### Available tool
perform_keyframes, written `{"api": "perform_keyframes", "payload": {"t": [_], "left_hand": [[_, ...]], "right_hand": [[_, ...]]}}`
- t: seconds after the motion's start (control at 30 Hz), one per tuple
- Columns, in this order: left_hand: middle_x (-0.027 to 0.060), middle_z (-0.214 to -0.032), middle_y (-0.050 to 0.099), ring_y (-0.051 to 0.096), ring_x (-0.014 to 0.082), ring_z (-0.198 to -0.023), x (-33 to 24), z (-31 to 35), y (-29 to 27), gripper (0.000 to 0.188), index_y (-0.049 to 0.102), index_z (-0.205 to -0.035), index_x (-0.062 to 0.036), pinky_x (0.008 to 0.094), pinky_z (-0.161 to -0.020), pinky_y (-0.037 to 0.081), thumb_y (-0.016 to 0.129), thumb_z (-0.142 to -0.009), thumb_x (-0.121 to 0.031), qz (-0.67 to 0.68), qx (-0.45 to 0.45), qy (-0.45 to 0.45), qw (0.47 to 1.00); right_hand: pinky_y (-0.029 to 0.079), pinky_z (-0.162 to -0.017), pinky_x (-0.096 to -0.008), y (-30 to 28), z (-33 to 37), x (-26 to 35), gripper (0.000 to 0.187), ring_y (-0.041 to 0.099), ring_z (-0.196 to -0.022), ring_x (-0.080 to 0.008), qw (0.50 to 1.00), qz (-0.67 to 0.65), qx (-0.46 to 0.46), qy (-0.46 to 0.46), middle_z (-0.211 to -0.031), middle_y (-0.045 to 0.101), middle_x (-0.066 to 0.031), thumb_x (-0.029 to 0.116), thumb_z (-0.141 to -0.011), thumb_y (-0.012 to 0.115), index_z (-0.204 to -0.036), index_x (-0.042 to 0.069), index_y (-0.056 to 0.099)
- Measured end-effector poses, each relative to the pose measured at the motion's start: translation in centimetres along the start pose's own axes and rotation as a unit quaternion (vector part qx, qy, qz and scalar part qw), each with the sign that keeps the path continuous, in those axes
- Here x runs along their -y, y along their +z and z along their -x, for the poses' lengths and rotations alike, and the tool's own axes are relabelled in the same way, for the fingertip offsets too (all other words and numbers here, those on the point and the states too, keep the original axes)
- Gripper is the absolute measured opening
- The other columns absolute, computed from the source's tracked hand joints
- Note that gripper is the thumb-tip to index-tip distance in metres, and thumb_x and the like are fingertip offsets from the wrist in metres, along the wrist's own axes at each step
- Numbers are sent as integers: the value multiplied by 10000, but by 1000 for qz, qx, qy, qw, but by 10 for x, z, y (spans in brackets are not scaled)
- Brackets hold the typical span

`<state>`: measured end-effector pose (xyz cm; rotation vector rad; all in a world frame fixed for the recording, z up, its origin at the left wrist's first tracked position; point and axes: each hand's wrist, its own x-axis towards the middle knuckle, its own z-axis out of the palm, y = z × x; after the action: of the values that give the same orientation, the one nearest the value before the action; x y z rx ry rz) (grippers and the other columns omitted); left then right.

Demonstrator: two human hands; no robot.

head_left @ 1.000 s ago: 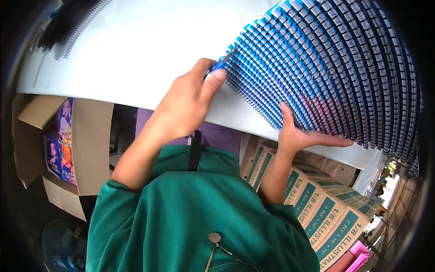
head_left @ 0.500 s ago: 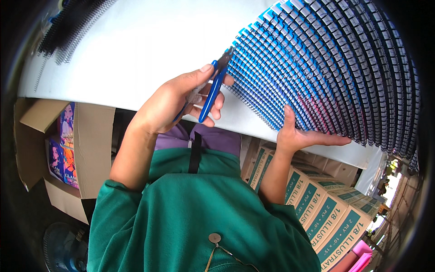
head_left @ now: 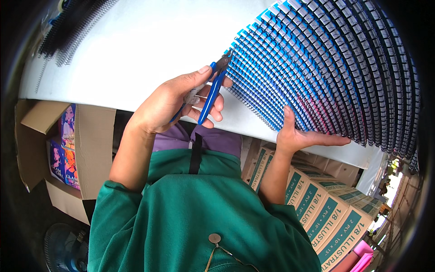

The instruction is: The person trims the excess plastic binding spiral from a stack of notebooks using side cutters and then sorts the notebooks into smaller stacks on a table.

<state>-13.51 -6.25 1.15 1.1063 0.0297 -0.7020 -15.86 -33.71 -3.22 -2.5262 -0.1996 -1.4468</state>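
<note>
My left hand (head_left: 174,97) is closed around blue-handled wire cutters (head_left: 213,90). Their dark jaws are at the left edge of a large fanned stack of spiral-bound notebooks (head_left: 308,72), near the wire ends. Whether the jaws touch a wire I cannot tell. A small whitish, translucent thing (head_left: 192,96) shows between my palm and the handles. My right hand (head_left: 299,137) rests against the near edge of the stack, thumb up and fingers stretched to the right, gripping nothing. Black wire coils run along the notebooks, with blue and pink covers glimpsed between them.
The stack lies on a white table (head_left: 136,54). A bundle of loose black coils (head_left: 72,31) sits at the far left. Below the table stand an open carton (head_left: 95,149) with colourful printed packs, several stacked cardboard boxes (head_left: 326,213) and a fan (head_left: 65,247).
The cutters in my left hand have shifted very slightly down along the stack's left edge. My right hand has stayed where it was.
</note>
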Motion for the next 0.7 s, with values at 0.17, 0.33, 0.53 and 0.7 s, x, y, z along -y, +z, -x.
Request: {"api": "perform_keyframes", "payload": {"t": [0.17, 0.33, 0.53, 0.7], "left_hand": [[136, -815, 613, 637, 223, -696, -2, 2, -1, 581, 526, -1160, 22, 340, -590, 550, 315, -943, -474, 8, 3, -8, 1000], [127, -837, 621, 633, 211, -770, -5, 0, -1, 514, 546, -1112, -9, 319, -641, 500, 359, -949, -459, -181, -51, 10, 982], [70, -822, 586, 573, 168, -727, 12, 1, 12, 414, 525, -1122, -19, 321, -666, 454, 434, -947, -383, -409, -186, 127, 884], [159, -954, 594, 620, 238, -837, 25, 3, -12, 624, 447, -1252, 17, 396, -742, 520, 289, -942, -501, 122, 37, -22, 992]], "right_hand": [[-44, -1069, -569, 0, 0, 2, 1352, -49, -1367, -416, 1000, -9, 0, 12, -1446, -126, -309, 442, -611, 816, -1374, -89, -166], [-51, -1068, -568, 0, 4, -1, 1361, -66, -1368, -411, 1000, 6, 2, 7, -1447, -138, -305, 457, -603, 817, -1379, -77, -166], [-77, -1067, -556, -2, 2, -4, 1435, -108, -1368, -393, 999, -3, 14, -31, -1442, -192, -290, 475, -554, 840, -1365, -66, -214], [-92, -1070, -540, 1, 15, -7, 1458, -126, -1368, -385, 997, -71, 27, -11, -1443, -219, -273, 424, -532, 867, -1354, -72, -230]]}}
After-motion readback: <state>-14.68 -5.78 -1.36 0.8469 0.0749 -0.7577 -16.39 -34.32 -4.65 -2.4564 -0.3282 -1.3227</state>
